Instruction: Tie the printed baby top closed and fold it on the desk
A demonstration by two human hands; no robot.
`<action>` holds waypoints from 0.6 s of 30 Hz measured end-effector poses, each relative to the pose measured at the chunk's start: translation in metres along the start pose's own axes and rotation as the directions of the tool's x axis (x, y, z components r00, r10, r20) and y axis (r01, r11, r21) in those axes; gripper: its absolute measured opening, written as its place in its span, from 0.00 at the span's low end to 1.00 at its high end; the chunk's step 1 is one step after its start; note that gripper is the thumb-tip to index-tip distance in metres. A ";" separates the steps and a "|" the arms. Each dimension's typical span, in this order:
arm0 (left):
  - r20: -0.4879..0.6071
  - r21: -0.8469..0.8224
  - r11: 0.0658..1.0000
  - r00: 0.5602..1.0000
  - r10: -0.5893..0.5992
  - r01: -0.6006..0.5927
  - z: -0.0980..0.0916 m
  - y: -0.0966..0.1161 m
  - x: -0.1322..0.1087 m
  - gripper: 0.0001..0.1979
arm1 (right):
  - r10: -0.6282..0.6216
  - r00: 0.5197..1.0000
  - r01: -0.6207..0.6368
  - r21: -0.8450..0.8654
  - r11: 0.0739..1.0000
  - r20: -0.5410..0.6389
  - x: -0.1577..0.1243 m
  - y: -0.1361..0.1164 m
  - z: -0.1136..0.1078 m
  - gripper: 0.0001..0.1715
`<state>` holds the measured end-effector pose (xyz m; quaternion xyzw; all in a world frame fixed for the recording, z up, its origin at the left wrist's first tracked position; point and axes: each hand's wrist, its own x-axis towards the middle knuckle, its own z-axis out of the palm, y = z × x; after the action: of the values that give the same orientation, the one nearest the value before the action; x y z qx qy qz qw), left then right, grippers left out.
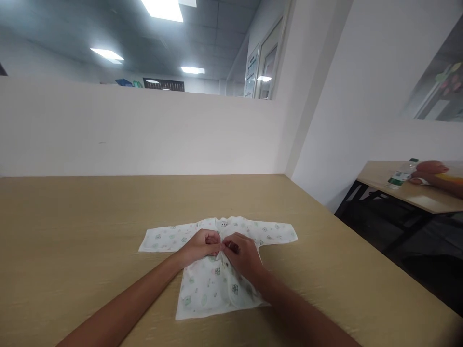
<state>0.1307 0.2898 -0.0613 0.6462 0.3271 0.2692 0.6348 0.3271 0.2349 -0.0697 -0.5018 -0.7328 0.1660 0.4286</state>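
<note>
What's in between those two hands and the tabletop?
A small white printed shirt. The head view shows it spread on the tabletop, beneath the left hand and right hand.

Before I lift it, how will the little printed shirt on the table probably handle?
The shirt will likely flop, since its cloth creases near the fingers. It looks light, lying thin and flat on the table. Its outspread sleeves may dangle.

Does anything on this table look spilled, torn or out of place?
Nothing visible stands out. The shirt lies spread on the table, sleeves out, gathered where the left hand and right hand pinch it.
</note>
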 end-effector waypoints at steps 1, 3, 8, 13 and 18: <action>-0.012 -0.034 0.999 1.000 -0.010 0.009 0.000 0.000 0.000 0.24 | -0.013 1.000 0.012 0.031 0.999 0.012 0.000 0.001 -0.001 0.05; -0.033 -0.100 0.995 0.999 -0.028 0.024 0.000 0.000 -0.001 0.25 | -0.026 0.999 0.024 0.104 0.994 0.026 0.001 0.002 -0.002 0.07; -0.067 -0.155 0.988 0.997 -0.032 0.021 -0.001 -0.003 0.000 0.26 | 0.064 0.998 -0.063 0.205 0.977 0.004 0.001 0.003 -0.003 0.06; -0.032 -0.131 0.990 0.999 0.039 -0.043 -0.004 -0.012 0.004 0.24 | 0.073 0.997 -0.068 0.211 0.975 -0.015 0.001 0.003 -0.002 0.03; -0.070 -0.106 0.993 0.997 0.046 -0.053 -0.005 -0.019 0.006 0.23 | 0.082 0.997 -0.078 0.193 0.978 -0.010 0.001 0.001 -0.001 0.06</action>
<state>0.1298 0.2973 -0.0800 0.6096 0.3172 0.3235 0.6505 0.3287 0.2365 -0.0693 -0.4884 -0.6887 0.2490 0.4746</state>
